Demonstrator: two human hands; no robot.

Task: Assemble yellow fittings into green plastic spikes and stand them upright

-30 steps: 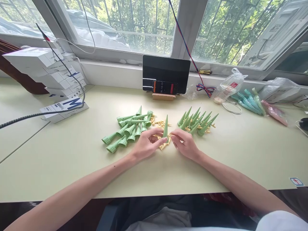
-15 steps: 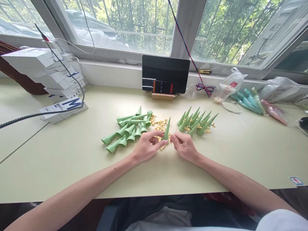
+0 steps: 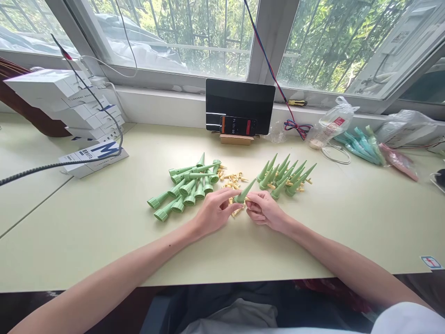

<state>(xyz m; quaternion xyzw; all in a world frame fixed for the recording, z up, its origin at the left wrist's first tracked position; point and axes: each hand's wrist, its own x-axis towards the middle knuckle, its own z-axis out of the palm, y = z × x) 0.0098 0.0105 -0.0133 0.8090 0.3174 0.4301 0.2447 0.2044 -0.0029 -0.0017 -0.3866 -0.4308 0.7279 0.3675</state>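
Gripping green spike (image 3: 245, 191) by base, left hand (image 3: 216, 208) pinched closed; right hand (image 3: 266, 210) curled, fingertips pinching yellow peg (image 3: 247, 199) beside it

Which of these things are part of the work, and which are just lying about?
Part of the work:
green cone in the left hand, right hand at its base
loose green cones
small yellow pieces
standing green cones

Lying about:
black screen
phone
white boxes
yellow-handled tool
red-and-blue cable
pink packet
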